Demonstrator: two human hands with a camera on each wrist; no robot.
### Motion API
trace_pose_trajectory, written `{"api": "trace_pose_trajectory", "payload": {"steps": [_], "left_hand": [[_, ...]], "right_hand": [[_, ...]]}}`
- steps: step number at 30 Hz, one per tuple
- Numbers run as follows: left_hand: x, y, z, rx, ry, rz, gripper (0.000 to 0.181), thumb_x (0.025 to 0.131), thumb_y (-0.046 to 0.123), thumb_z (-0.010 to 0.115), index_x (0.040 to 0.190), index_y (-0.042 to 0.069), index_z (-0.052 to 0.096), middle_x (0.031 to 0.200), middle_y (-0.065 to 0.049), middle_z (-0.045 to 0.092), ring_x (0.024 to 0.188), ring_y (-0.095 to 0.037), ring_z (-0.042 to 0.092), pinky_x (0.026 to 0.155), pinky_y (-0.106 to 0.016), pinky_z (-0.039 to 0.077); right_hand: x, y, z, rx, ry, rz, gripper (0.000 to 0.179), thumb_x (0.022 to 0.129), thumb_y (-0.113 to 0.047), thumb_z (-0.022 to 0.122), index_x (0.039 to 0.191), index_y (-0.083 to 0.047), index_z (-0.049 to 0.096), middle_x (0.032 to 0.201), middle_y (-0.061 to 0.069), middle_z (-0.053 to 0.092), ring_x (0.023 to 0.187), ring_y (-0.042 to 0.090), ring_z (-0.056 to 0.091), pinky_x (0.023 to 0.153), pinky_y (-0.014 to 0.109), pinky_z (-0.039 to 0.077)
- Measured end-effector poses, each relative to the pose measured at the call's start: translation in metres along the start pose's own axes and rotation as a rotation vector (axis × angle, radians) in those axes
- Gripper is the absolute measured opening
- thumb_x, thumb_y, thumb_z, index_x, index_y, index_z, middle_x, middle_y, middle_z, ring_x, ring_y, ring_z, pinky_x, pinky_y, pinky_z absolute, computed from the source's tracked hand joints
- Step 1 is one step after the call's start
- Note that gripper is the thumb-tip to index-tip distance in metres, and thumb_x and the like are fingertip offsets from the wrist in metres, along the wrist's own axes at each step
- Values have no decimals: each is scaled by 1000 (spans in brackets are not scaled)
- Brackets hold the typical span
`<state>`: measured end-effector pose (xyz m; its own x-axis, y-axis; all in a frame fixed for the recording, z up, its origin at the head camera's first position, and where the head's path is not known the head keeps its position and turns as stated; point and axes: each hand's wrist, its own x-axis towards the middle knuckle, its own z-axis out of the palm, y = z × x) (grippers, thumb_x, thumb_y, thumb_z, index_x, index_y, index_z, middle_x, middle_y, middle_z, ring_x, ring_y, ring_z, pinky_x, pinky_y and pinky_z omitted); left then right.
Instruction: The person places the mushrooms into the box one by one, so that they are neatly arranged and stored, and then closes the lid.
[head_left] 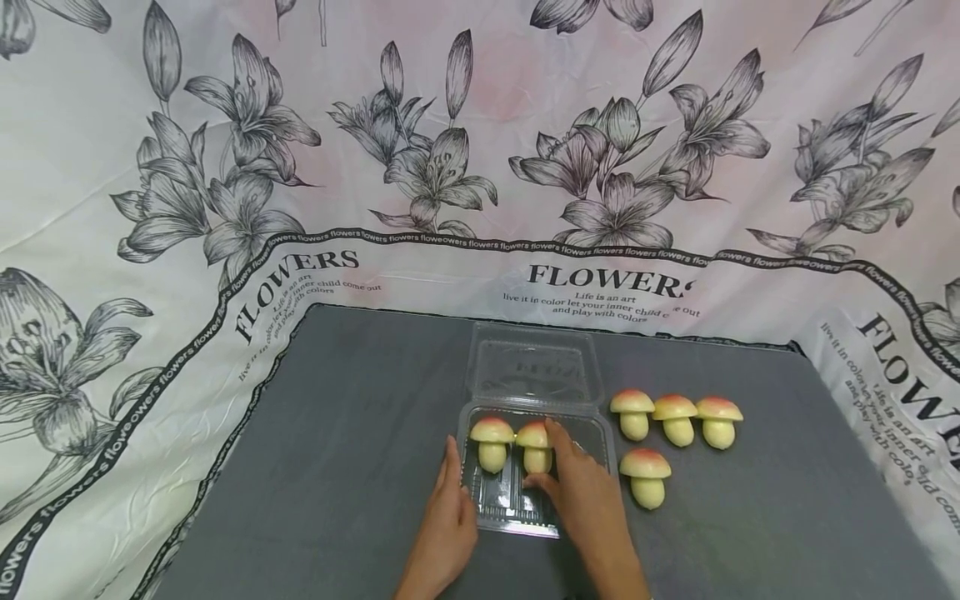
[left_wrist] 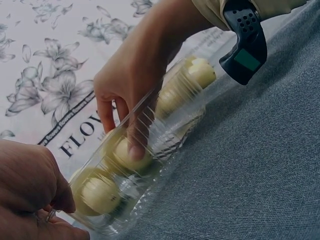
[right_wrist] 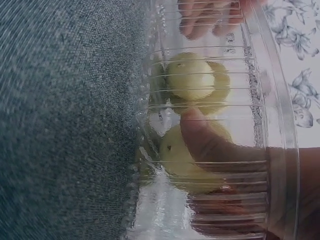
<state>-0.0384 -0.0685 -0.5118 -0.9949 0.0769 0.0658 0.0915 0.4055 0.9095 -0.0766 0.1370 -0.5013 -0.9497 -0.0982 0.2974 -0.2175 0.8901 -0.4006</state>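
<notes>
A clear plastic clamshell box [head_left: 502, 521] lies with its lid [head_left: 536, 367] folded back. Inside, two toy mushrooms with yellow, red-tinged caps lie side by side. My left hand [head_left: 447, 521] is at the box's left edge, beside the left toy mushroom [head_left: 492, 454]; in the left wrist view, the thumb and fingers of this hand [left_wrist: 30, 185] pinch the rim. My right hand [head_left: 588, 492] reaches into the box and grips the right toy mushroom [head_left: 534, 446], thumb on its stem side. Through the clear wall, the right wrist view shows the right thumb [right_wrist: 200, 132] against this mushroom.
Right of the box, three toy mushrooms stand in a row, the middle one [head_left: 677, 419] close to its neighbours. Another toy mushroom [head_left: 646, 479] lies nearer the front. The dark grey table [head_left: 337, 450] meets a flower-printed cloth [head_left: 435, 275] at its back and sides.
</notes>
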Motion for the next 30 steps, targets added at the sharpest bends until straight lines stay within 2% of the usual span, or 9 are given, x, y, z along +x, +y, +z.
{"api": "trace_pose_trajectory", "payload": {"steps": [7,12,17,30], "left_hand": [[-2,0,0,-10,12,27,70,105,-11,44,166,-8,10,172,-29,17,156,-41,22,122,-61,23],[-1,0,0,-8,9,13,71,105,-10,44,166,-7,9,172,-27,16,157,-39,21,122,-59,22],[0,0,1,-9,8,15,70,104,-11,44,166,-9,9,172,-28,15,157,-39,20,123,-58,21],[1,1,2,-5,12,5,70,104,-11,44,166,-8,10,172,-28,16,157,-38,21,122,-60,23]], "right_hand": [[-2,0,0,11,13,-8,91,70,-34,95,150,-12,56,107,23,78,75,41,74,55,52,54],[-2,0,-1,9,21,-17,93,71,-33,95,151,-11,55,110,22,78,69,40,73,53,49,53],[-2,1,-2,11,14,-6,94,71,-34,95,152,-12,54,109,23,78,70,40,73,55,51,54],[-3,3,-18,45,-2,28,88,75,-38,93,151,-12,57,102,20,78,59,28,68,48,41,50]]}}
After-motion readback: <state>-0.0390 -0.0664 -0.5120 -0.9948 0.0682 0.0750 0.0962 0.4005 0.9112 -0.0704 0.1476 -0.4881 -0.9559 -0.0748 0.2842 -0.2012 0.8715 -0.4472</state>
